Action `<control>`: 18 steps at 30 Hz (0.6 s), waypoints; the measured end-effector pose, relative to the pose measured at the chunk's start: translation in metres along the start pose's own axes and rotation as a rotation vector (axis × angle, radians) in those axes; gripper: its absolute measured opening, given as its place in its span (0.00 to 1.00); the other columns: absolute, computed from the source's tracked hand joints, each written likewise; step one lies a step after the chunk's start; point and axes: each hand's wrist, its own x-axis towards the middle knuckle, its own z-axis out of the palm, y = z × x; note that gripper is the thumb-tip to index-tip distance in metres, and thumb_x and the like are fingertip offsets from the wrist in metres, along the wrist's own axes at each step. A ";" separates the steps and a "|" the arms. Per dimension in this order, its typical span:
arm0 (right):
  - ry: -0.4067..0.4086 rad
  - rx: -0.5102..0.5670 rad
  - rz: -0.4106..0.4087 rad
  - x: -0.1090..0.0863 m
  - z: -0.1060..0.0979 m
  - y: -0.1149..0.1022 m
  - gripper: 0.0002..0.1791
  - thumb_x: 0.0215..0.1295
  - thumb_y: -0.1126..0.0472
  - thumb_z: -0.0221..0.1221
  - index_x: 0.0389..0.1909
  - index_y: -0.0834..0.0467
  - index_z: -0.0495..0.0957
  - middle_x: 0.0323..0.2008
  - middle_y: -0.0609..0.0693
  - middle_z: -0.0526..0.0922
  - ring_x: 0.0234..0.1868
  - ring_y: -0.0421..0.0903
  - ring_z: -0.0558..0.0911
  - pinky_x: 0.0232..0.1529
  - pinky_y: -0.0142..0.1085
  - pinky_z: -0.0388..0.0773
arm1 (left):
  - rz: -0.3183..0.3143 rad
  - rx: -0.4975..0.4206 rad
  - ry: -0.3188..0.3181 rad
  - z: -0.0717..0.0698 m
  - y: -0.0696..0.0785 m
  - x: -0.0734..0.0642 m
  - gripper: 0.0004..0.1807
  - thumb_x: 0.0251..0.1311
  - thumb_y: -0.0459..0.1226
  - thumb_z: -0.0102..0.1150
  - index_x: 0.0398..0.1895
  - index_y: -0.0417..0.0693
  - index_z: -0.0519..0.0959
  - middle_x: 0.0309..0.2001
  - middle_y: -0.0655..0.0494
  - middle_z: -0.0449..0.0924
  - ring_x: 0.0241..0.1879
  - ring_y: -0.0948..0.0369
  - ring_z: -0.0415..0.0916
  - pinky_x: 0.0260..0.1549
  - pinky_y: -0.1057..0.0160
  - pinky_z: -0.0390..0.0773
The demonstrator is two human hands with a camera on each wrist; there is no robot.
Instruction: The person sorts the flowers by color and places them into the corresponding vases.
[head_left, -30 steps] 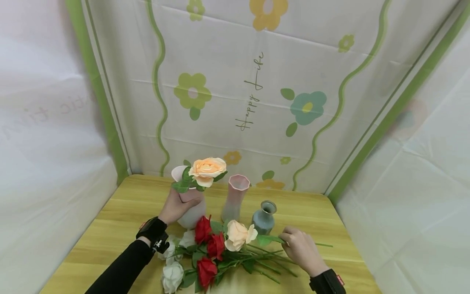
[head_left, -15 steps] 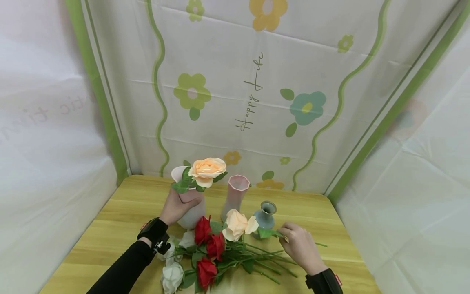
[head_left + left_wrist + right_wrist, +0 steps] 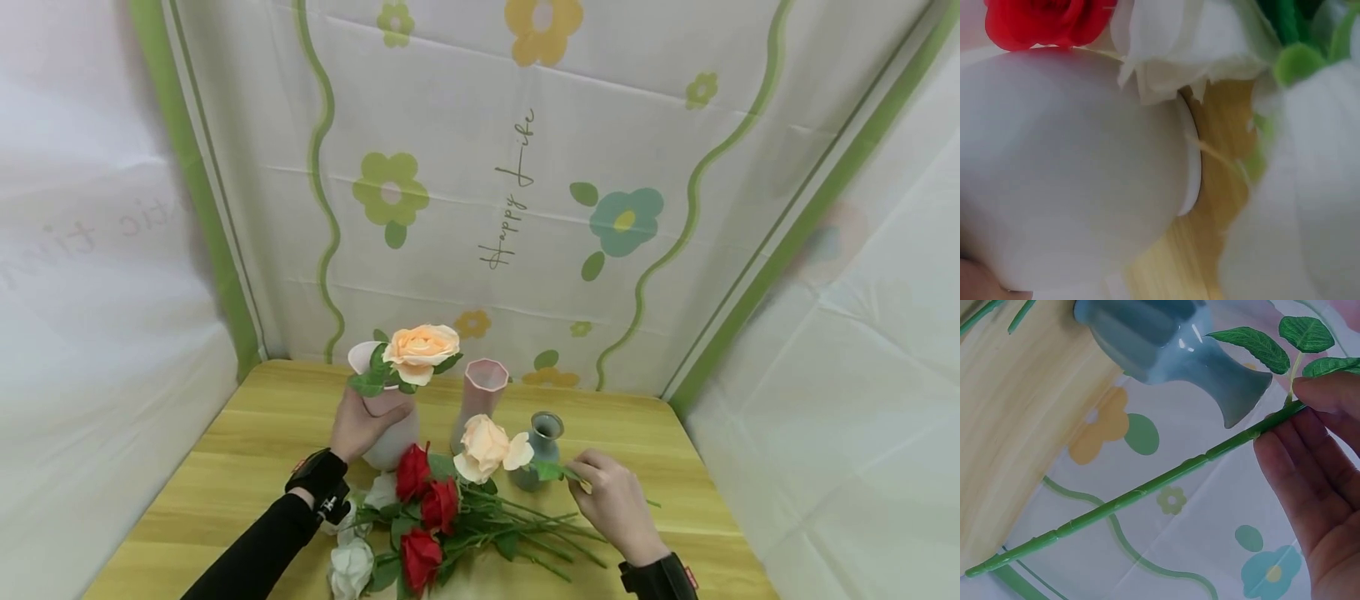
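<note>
My left hand (image 3: 367, 425) grips the pink-and-white vase (image 3: 392, 437) around its neck; a peach rose (image 3: 422, 353) stands in that vase. In the left wrist view the vase's round white body (image 3: 1079, 169) fills much of the frame. My right hand (image 3: 613, 504) pinches the green stem (image 3: 1166, 478) of a second peach rose (image 3: 483, 448) between thumb and fingers. That rose hangs above the flower pile, its bloom pointing left and the stem end pointing right. Close to the right hand stands the small blue-grey vase (image 3: 546, 446), partly behind the rose's leaves.
Between the two other vases stands a tall pink faceted vase (image 3: 483, 392). Red roses (image 3: 422, 557) and white roses (image 3: 351, 567) lie in a pile at the table's front, stems toward the right. A printed cloth (image 3: 450, 275) hangs behind the wooden table (image 3: 247, 442).
The second peach rose has risen off the pile and shifted slightly away from me, its stem drawn left with my right hand. My left hand has stayed on its vase.
</note>
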 end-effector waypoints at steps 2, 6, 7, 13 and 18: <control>0.008 0.000 0.001 0.000 0.000 -0.001 0.17 0.37 0.73 0.77 0.29 0.56 0.86 0.31 0.44 0.79 0.29 0.38 0.78 0.29 0.25 0.76 | 0.005 -0.004 0.010 0.001 -0.002 -0.001 0.39 0.52 0.32 0.75 0.67 0.51 0.67 0.57 0.51 0.75 0.56 0.55 0.73 0.52 0.57 0.74; 0.022 -0.001 0.000 -0.001 0.001 -0.003 0.17 0.37 0.75 0.76 0.30 0.56 0.86 0.32 0.45 0.79 0.30 0.38 0.79 0.31 0.24 0.75 | -0.001 0.012 0.027 0.004 -0.001 -0.001 0.40 0.51 0.34 0.76 0.67 0.53 0.67 0.57 0.54 0.75 0.55 0.55 0.74 0.51 0.54 0.74; 0.028 0.002 0.001 -0.001 0.001 -0.003 0.17 0.36 0.75 0.76 0.30 0.57 0.86 0.32 0.45 0.80 0.30 0.39 0.79 0.31 0.24 0.76 | 0.003 0.018 0.033 0.004 -0.001 -0.001 0.40 0.51 0.33 0.76 0.67 0.53 0.67 0.57 0.53 0.75 0.55 0.55 0.74 0.51 0.53 0.74; 0.094 0.059 0.006 0.001 0.000 -0.002 0.17 0.40 0.75 0.74 0.33 0.58 0.85 0.34 0.46 0.80 0.32 0.41 0.80 0.32 0.27 0.76 | 0.013 0.016 0.045 0.006 -0.002 0.002 0.38 0.50 0.30 0.76 0.65 0.50 0.68 0.56 0.52 0.75 0.55 0.55 0.74 0.52 0.54 0.74; 0.213 0.152 -0.015 -0.019 0.037 0.028 0.10 0.61 0.64 0.68 0.43 0.53 0.85 0.40 0.44 0.81 0.37 0.39 0.80 0.35 0.30 0.77 | 0.006 0.039 0.045 0.006 -0.002 0.002 0.39 0.50 0.30 0.75 0.66 0.49 0.67 0.57 0.52 0.75 0.55 0.55 0.73 0.52 0.56 0.74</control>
